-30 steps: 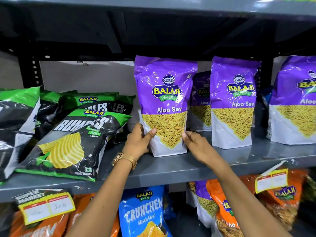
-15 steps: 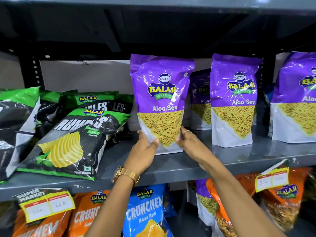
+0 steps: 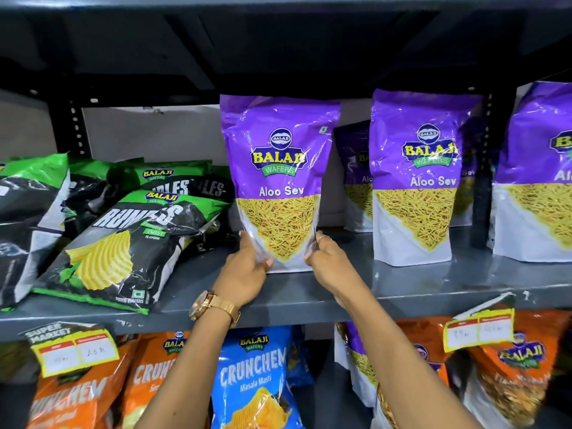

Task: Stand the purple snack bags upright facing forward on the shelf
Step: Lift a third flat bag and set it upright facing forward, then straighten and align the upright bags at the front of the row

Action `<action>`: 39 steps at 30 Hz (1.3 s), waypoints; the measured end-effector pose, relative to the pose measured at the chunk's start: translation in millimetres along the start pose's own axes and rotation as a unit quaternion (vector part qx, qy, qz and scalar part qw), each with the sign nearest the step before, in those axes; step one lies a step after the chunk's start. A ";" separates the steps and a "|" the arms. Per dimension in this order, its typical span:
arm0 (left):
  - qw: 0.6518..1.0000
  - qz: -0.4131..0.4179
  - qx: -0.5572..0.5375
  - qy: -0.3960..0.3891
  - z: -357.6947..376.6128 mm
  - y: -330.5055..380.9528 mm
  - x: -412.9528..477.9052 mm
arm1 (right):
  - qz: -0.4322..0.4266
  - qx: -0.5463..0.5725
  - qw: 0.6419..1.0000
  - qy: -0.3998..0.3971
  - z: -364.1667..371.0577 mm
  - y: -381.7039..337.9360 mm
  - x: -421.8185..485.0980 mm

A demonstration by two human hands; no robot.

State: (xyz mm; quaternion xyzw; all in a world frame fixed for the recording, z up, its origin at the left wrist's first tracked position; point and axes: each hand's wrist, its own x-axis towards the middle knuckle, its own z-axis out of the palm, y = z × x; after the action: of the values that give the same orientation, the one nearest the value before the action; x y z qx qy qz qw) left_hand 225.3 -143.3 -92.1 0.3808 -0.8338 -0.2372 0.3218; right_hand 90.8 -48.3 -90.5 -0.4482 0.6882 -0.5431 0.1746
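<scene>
Two grey metal shelves (image 3: pixel 309 292) fill the view, the upper one carrying the purple bags. Green-and-black wafer bags (image 3: pixel 123 243) lie slumped in a heap at its left end. Upright Aloo Sev bags (image 3: pixel 418 181) face forward to the right, one more partly hidden behind them. The purple snack bag (image 3: pixel 278 168) being handled stands upright near the shelf's middle, label forward, its base on the shelf. The left hand (image 3: pixel 247 270) grips its lower left edge, thumb on the front; the right hand (image 3: pixel 328 261) pinches the lower right edge. A gold watch (image 3: pixel 210 306) sits on the left wrist, a ring (image 3: pixel 323 238) on the right hand.
</scene>
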 end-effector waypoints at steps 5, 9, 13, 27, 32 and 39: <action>1.000 -0.005 0.020 0.007 1.6 2.1 -0.3 | -0.001 0.009 1.000 0.000 -3.9 -4.0 -2.8; 0.998 0.004 0.052 0.017 7.3 2.7 -1.8 | -0.006 -0.009 1.000 0.019 -5.7 -0.6 -0.9; 0.999 0.001 0.047 0.005 7.3 5.0 -3.2 | -0.022 -0.033 0.999 0.005 -4.5 -2.5 -1.6; 0.959 0.232 -0.084 0.139 120.1 155.8 -38.4 | -0.258 0.073 0.896 0.355 -132.5 27.0 -23.1; 0.987 0.081 -0.133 0.045 157.1 190.1 -19.3 | -0.082 0.020 0.954 0.286 -182.6 51.0 -4.0; 0.985 -0.042 -0.156 0.062 165.5 193.3 -4.3 | -0.042 0.098 0.993 0.060 -196.7 80.3 19.7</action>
State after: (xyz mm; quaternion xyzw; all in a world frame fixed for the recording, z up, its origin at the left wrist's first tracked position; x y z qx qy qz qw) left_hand 15.5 0.5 -82.4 0.3750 -0.7482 -0.3536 0.4177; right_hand -97.1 52.8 -89.5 -0.4239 0.6220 -0.6403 0.1532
